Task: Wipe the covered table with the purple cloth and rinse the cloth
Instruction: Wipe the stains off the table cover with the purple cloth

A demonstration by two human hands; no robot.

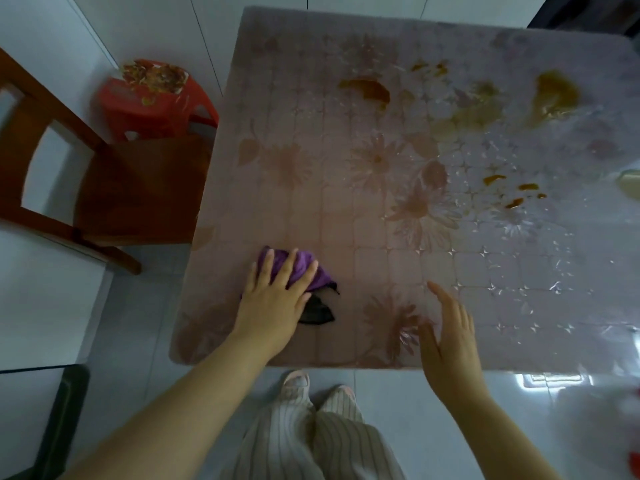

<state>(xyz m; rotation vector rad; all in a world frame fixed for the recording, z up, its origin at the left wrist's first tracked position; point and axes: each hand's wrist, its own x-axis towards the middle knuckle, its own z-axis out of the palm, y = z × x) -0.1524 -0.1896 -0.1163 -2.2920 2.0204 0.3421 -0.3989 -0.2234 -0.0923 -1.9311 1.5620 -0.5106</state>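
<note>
The table wore a glossy pink cover printed with flowers and a grid. The cover was presumably there so that spills would stay on plastic and wipe off. A wooden chair was tucked against the table's left edge. Beyond it, near the far left corner, stood a red plastic stool, probably pushed aside to leave standing room at the near edge.

Brown spills pooled toward the far right corner. A second patch lay along the far edge, and small drops lay near the right edge, all well apart from the cloth. Wiping seemed to have barely begun.

The left hand lay flat near the near left corner, its fingers straight and spread. They pressed on the purple cloth rather than gripping it, which suits sliding it across the cover. The right hand hovered over the near edge, fingers released and holding nothing, likely for balance.

A black patch showed just beside the left palm. It could not be told whether this was part of the cloth.

No brand, label or writing could be read. The stool top showed only a blurred pattern.
</note>
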